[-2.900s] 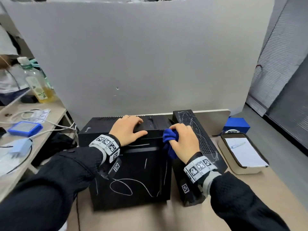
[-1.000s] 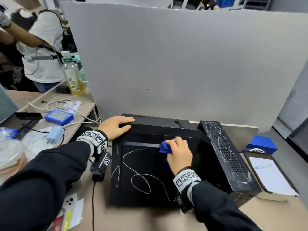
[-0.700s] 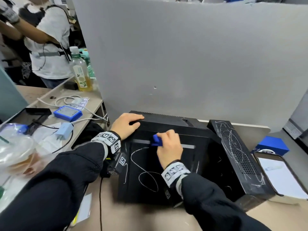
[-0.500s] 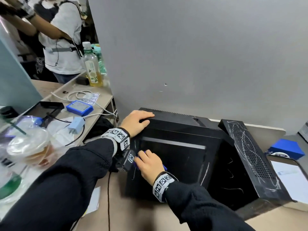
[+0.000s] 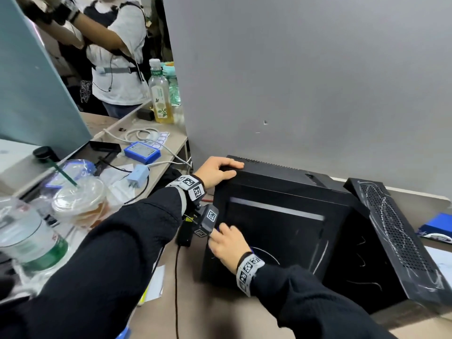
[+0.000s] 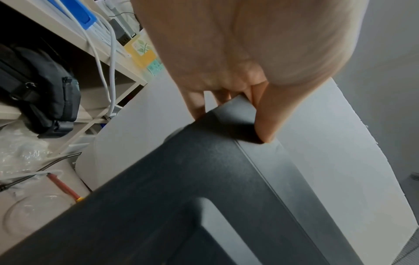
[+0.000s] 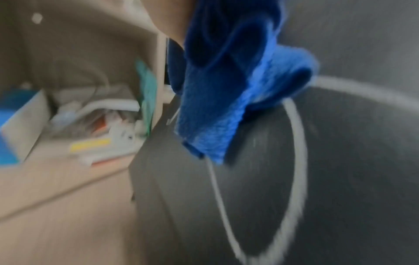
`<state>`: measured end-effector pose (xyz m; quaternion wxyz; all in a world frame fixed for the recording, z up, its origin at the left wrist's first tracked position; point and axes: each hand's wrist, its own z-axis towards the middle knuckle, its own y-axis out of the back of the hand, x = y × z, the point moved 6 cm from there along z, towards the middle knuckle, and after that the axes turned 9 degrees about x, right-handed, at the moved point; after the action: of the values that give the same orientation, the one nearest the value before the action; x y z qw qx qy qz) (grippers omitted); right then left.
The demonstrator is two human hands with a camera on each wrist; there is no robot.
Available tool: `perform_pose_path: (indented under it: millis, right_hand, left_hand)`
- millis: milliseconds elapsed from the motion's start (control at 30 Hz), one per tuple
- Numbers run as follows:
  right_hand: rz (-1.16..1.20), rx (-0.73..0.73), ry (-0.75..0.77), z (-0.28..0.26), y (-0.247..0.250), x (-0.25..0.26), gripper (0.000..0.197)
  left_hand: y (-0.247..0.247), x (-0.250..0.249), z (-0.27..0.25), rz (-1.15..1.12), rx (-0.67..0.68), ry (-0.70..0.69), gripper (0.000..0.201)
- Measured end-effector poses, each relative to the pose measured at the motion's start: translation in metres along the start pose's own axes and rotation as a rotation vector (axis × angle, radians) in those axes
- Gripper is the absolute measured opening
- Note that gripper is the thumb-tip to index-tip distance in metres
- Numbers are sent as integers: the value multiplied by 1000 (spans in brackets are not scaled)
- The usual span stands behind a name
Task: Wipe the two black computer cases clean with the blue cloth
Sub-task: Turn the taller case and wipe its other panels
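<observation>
**Cloth on the left side of the big case**

The right hand [image 5: 228, 248] holds the blue cloth [image 7: 229, 100] bunched under its curled fingers [image 5: 220, 232] and presses it against the side panel of the big case [image 5: 281, 231], near the panel's left edge. In the head view the cloth is almost fully hidden under the hand. In the right wrist view it touches a white chalk-like loop [image 7: 297, 143] drawn on the panel; this view is blurred.

The left hand [image 5: 215, 171] rests on the top left corner of the same case. Its fingers [image 6: 197, 105] lie over the top edge and the thumb [image 6: 265, 125] presses on the near face, so the corner is clamped between them.

The second case [image 5: 401, 243] leans just to the right of the big one, tilted, with white scribbles on its perforated panel. More white strokes show on the dark face between the two cases.

Both cases stand on the table [image 5: 220, 319]. On a side table [image 5: 168, 145] to the left are a bottle [image 5: 160, 94], a blue box [image 5: 141, 152] and white cables.
</observation>
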<state>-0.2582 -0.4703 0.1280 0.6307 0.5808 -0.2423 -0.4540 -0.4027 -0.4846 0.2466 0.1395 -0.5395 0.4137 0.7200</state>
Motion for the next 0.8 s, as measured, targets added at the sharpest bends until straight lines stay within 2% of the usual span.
perform_pose_path:
  millis: [67, 100, 167, 233, 433, 567, 633, 733, 800]
  right_hand:
    - [-20, 28, 57, -4, 0, 4, 24]
    - [-23, -2, 44, 3, 10, -4, 22]
    - [21, -118, -54, 25, 38, -31, 16]
    - [15, -143, -99, 41, 53, -51, 12]
    - [-28, -66, -18, -2, 0, -19, 10]
    - [-40, 6, 102, -25, -25, 4, 21]
    - [-4, -34, 52, -12, -7, -2, 19]
    - [94, -144, -160, 15, 25, -25, 18]
    - [147, -160, -189, 19, 20, -21, 12]
  left_hand:
    - [0, 0, 1, 5, -7, -11, 31]
    - [0, 1, 1, -3, -17, -12, 30]
    - [0, 1, 1, -17, -19, -5, 31]
    - [0, 1, 1, -1, 2, 2, 33]
    - [1, 8, -3, 106, 64, -35, 34]
    - [5, 8, -12, 208, 67, -81, 31]
    - [7, 9, -14, 205, 74, -97, 31]
    - [9, 12, -14, 169, 62, -124, 30]
    - [10, 14, -12, 153, 45, -136, 31]
